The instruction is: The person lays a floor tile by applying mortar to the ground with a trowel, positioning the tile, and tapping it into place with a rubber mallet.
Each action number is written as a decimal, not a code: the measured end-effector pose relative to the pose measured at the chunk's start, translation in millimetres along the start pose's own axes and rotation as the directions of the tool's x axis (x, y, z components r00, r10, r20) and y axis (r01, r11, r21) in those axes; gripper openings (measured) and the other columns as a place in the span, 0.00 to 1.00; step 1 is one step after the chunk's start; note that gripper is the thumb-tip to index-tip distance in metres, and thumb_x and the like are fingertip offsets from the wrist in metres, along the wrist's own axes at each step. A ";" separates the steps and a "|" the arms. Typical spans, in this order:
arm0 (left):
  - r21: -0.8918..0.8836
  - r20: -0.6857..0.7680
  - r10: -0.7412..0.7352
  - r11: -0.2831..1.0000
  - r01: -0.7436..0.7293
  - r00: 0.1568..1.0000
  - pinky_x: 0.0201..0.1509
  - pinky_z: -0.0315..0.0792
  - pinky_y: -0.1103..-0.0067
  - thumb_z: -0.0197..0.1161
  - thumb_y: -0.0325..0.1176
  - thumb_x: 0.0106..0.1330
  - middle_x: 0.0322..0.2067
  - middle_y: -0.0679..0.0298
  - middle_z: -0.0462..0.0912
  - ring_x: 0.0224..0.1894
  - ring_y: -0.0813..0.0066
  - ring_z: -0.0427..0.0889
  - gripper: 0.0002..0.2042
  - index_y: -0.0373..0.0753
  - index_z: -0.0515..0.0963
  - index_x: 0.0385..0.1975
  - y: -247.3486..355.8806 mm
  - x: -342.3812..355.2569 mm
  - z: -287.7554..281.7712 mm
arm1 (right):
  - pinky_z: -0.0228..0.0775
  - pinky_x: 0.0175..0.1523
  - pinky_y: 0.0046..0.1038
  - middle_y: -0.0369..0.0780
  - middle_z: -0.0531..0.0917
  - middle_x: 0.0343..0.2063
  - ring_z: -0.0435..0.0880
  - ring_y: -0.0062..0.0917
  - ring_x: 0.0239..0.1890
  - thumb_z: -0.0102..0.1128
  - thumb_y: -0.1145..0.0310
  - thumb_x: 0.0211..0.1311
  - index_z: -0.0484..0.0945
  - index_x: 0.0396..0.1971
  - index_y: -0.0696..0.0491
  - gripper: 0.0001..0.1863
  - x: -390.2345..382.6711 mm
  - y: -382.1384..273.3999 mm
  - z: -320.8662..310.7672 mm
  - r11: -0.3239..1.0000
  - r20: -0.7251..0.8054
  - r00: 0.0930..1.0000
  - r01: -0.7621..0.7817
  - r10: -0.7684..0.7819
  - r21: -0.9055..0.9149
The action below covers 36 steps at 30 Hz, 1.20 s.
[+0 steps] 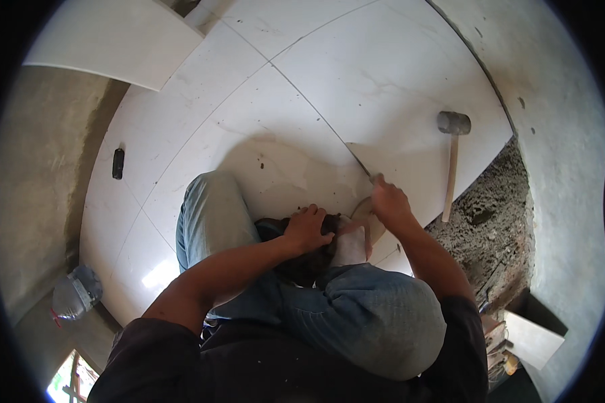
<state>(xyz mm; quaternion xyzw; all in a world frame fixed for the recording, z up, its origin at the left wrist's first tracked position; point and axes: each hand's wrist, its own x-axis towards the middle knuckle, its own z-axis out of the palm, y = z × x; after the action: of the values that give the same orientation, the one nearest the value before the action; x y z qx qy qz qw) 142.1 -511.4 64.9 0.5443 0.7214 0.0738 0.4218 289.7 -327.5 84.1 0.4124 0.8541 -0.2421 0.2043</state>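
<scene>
My right hand (pixel 388 200) is closed around the handle of a slim tool with a thin dark blade (pixel 359 159). The blade lies along the joint between two large white floor tiles (pixel 282 114); its exact kind is hard to make out. My left hand (pixel 308 228) rests with fingers apart on a dark, bundled shape (pixel 302 267) between my bent knees, perhaps a shoe. To the right of my right hand, a rubber mallet (pixel 454 123) with a dark head and wooden handle lies on a tile.
Rough wet mortar (pixel 494 215) fills the gap between the tiles and the right wall (pixel 565 161). At the upper left, a loose white tile (pixel 114 40) juts over the floor. A small black object (pixel 118 163) and a clear plastic bottle (pixel 77 293) are on the left.
</scene>
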 end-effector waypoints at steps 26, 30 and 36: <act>0.245 0.408 -0.173 0.967 0.075 0.897 0.55 0.68 0.59 0.67 0.45 0.48 0.48 0.49 0.72 0.53 0.49 0.71 0.31 0.35 0.64 0.48 11.9 -27.7 -0.8 | 0.77 0.32 0.39 0.48 0.81 0.27 0.83 0.42 0.29 0.44 0.67 0.65 0.69 0.42 0.51 0.09 -185.2 132.2 38.3 0.966 0.037 0.972 -0.236 0.234 0.103; 0.535 0.379 -0.278 0.844 0.036 0.883 0.61 0.62 0.57 0.62 0.58 0.48 0.53 0.51 0.72 0.59 0.52 0.66 0.38 0.34 0.65 0.52 44.9 -54.2 -15.3 | 0.76 0.32 0.41 0.46 0.81 0.28 0.83 0.40 0.30 0.44 0.65 0.66 0.70 0.46 0.46 0.11 -209.8 154.8 46.3 0.949 0.119 0.942 -0.316 0.313 0.006; 0.382 0.717 -0.204 0.915 -0.131 0.667 0.55 0.67 0.58 0.55 0.55 0.55 0.46 0.45 0.78 0.52 0.49 0.74 0.36 0.28 0.65 0.53 21.1 -51.3 2.6 | 0.76 0.38 0.35 0.39 0.84 0.34 0.83 0.31 0.33 0.44 0.63 0.67 0.74 0.48 0.45 0.14 -267.3 190.4 14.7 0.893 0.165 0.884 -0.449 0.437 0.042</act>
<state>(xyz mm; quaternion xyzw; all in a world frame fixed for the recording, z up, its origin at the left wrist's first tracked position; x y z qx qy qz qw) 161.8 -547.4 102.3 0.5860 0.4962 -0.3130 0.5590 598.9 -394.6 172.4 0.5848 0.7091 -0.2532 0.3018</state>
